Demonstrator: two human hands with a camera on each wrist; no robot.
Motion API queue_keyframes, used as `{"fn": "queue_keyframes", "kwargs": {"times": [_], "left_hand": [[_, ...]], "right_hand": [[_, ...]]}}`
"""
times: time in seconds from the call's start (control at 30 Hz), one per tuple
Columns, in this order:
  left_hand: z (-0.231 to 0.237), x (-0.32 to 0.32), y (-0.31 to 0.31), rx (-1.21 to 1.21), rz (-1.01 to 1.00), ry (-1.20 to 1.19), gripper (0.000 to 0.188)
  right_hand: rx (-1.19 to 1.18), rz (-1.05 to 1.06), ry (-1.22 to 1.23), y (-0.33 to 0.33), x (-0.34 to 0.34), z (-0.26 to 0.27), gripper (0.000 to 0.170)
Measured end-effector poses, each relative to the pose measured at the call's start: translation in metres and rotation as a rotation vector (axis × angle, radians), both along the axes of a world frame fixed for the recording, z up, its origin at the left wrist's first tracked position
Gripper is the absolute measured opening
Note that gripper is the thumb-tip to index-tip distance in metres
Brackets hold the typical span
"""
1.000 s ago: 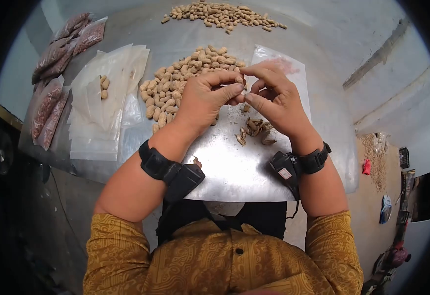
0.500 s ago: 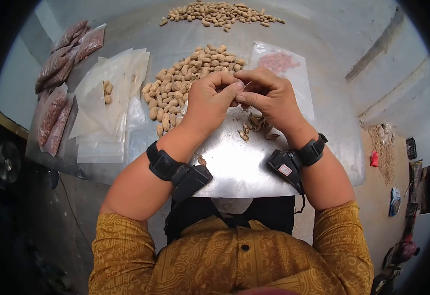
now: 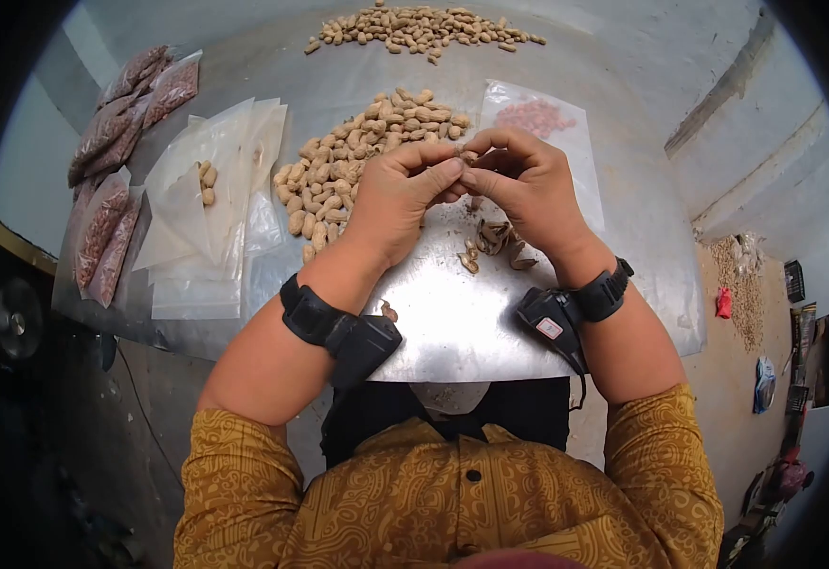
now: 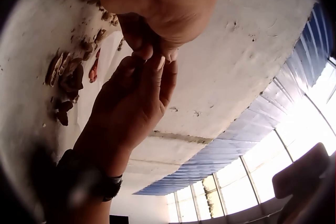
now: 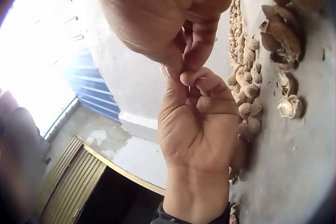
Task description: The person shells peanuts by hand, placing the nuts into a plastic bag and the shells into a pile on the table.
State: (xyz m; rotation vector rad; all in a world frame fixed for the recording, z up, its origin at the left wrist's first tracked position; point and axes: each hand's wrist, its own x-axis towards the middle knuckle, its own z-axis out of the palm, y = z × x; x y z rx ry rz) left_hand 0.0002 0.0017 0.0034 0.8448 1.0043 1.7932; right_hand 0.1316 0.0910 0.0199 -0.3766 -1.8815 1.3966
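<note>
Both hands meet fingertip to fingertip over the metal table in the head view. My left hand and my right hand pinch a peanut between thumbs and forefingers, most of it covered by the fingers. Beyond the left hand spreads a pile of unshelled peanuts. Broken peanut shells lie below the right hand, and show larger in the right wrist view as curled shell pieces. Reddish shelled kernels rest on a clear plastic bag behind the right hand.
Flat empty plastic bags lie at the left with a few peanuts on them. Filled bags of red kernels line the table's left side. Another peanut heap sits at the far edge. A shell bit lies near the left wrist.
The hands stay together, their fingertips shifting as they work. A brown peanut now shows more plainly between them. The head view has moved slightly.
</note>
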Motion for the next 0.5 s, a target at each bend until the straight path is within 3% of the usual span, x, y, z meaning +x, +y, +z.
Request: {"fn": "queue_keyframes", "kwargs": {"times": [0.3,0.5], "left_hand": [[0.009,-0.006,-0.006,-0.120,-0.071,0.196,0.019],[-0.004,0.000,-0.001,-0.008,-0.065,-0.087,0.016]], "right_hand": [[0.042,0.043,-0.070,-0.004,0.003,0.008,0.011],[0.049,-0.010,0.010,-0.007,0.000,0.004,0.012]]}}
